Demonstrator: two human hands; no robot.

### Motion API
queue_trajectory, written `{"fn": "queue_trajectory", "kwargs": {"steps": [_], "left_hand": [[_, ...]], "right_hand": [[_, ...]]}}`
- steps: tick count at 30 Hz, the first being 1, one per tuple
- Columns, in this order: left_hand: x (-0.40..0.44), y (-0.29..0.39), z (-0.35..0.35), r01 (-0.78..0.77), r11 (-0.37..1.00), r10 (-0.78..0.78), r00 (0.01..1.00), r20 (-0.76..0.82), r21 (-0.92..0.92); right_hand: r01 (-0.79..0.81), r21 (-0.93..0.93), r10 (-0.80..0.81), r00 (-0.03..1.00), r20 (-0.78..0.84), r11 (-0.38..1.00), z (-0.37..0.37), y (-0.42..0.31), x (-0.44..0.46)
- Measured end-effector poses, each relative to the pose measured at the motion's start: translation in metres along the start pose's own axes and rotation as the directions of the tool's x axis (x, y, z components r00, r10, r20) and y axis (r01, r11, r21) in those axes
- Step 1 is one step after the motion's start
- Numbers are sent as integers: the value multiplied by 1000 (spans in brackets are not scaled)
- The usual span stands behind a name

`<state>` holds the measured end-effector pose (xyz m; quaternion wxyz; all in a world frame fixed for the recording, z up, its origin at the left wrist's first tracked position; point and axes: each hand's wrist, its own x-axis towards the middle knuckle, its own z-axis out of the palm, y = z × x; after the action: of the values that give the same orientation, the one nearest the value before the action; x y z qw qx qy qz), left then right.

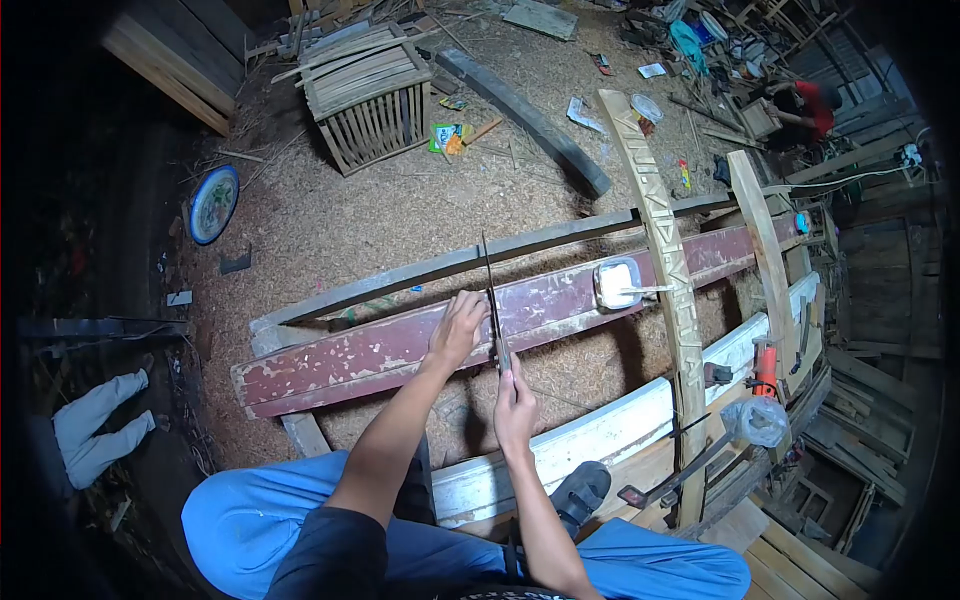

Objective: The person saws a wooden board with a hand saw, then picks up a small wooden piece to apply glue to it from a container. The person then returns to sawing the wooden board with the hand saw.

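In my right hand (516, 405) is a hand saw (493, 290), its handle gripped and its narrow blade seen almost edge-on. The blade stands across a long maroon plank (350, 360) with flaking paint; I cannot tell how deep it sits in the wood. My left hand (460, 328) lies on top of the plank just left of the blade, fingers stretched towards the far edge. A white tub (617, 283) with a pale stick or brush across it rests on the plank to the right.
A carved beam (665, 240) and a plain board (762, 235) cross the plank at right. Nearer me lie a white-painted beam (560, 445) and an orange power tool (765, 368). Beyond are a slatted crate (370, 100) and a person in red (815, 110).
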<state>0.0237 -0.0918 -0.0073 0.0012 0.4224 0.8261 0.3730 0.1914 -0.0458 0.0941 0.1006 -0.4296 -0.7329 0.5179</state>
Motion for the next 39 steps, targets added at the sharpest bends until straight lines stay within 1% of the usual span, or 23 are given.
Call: {"fn": "queue_trajectory", "kwargs": {"steps": [2,4,5,6,8,9,10,12,15,18,19,22,23,24,26,27,30,31,34,35,36,38,39], "left_hand": [[-3,3,1,-2,1000,2,1000,-15,9],[2,-1,0,-8,1000,9,999,-48,17],[2,-2,1,-17,1000,17,998,-55,5],[0,-1,3,-19,1000,19,998,-61,-9],[-1,-1,3,12,1000,-12,1000,-11,0],[0,-1,3,32,999,-32,999,-36,0],[2,0,3,51,999,-51,997,-64,0],[2,2,4,48,999,-48,997,-60,-6],[1,0,-1,49,999,-49,998,-49,-10],[-1,3,2,19,999,-21,999,-39,-34],[-2,4,3,31,999,-31,998,-45,-13],[1,2,3,28,1000,-28,998,-55,3],[0,1,4,25,1000,-25,998,-59,2],[1,-1,5,34,999,-34,997,-63,3],[-2,-3,7,10,1000,-9,998,-63,12],[-2,-1,7,19,1000,-19,998,-68,-2],[-1,-1,5,25,1000,-25,998,-63,5],[-3,-5,10,30,1000,-30,998,-63,0],[0,3,1,43,999,-44,999,-30,-27],[0,1,3,35,999,-36,998,-41,-29],[-1,1,5,29,999,-30,999,-36,-26],[4,2,4,98,994,-101,992,-73,-47],[0,-5,8,51,999,-52,994,-91,-15]], "right_hand": [[-30,6,30,999,11,1000,1,0,1],[74,25,-73,997,-8,997,-5,17,-10],[224,-2,-223,971,-89,975,-2,39,-16],[223,-10,-223,971,-82,975,-3,38,-14],[43,-85,-43,999,1,995,-4,24,-12],[-88,-93,92,995,46,992,-5,15,-6],[-88,-90,92,995,44,992,-6,19,-7],[88,-23,-87,996,13,996,-11,29,-14],[152,-9,-152,988,-34,988,-15,33,-27],[73,-24,-73,997,22,997,-8,0,9],[132,-2,-132,991,0,991,-1,1,19],[132,-35,-133,991,-17,991,-5,20,-4],[238,-12,-238,969,-69,971,-5,41,-12],[240,-16,-240,969,-60,971,-7,37,-9],[9,-40,-8,1000,27,999,-9,14,-4],[14,15,-15,998,59,1000,-4,4,13],[-29,-24,32,993,110,999,-10,-5,16],[159,8,-159,987,-10,987,-9,16,-1],[221,26,-218,972,-84,975,-4,47,-18],[128,3,-128,991,-49,992,-3,27,-8],[125,9,-125,991,-54,992,0,13,4],[5,-7,-5,997,79,1000,1,-6,25],[38,70,-43,997,61,997,-1,6,18]]}}
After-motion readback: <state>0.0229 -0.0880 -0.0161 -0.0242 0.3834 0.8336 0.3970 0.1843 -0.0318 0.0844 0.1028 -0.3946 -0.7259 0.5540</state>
